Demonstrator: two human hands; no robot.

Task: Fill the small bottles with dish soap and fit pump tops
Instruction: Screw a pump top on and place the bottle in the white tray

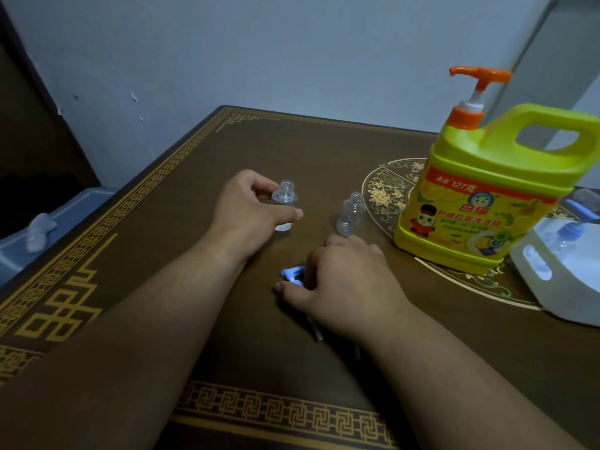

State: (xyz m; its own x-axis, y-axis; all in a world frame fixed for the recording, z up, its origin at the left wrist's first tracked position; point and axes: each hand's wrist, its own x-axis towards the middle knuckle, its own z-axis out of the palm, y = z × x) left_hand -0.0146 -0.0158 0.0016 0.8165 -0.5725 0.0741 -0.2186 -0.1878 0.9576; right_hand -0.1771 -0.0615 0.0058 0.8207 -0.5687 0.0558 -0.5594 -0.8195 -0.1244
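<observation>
Right hand [344,287]: near centre of the brown table [162,241], fingers curled over a blue pump top [292,275] lying on the surface.
Left hand [250,209]: grips a clear small bottle [285,203], upright, mouth uncapped.
Second small bottle [350,214]: upright, untouched, just right of the first.
Dish soap jug [487,196]: yellow, orange pump, far right.
White basin [558,274]: right edge, beside the jug.

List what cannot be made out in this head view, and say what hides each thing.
- Blue pump top: mostly under the right hand.
- Left-hand bottle: partly covered by the left hand; soap level unclear.
- White container: cut off by the right edge.
- Jug label: blurred.
</observation>
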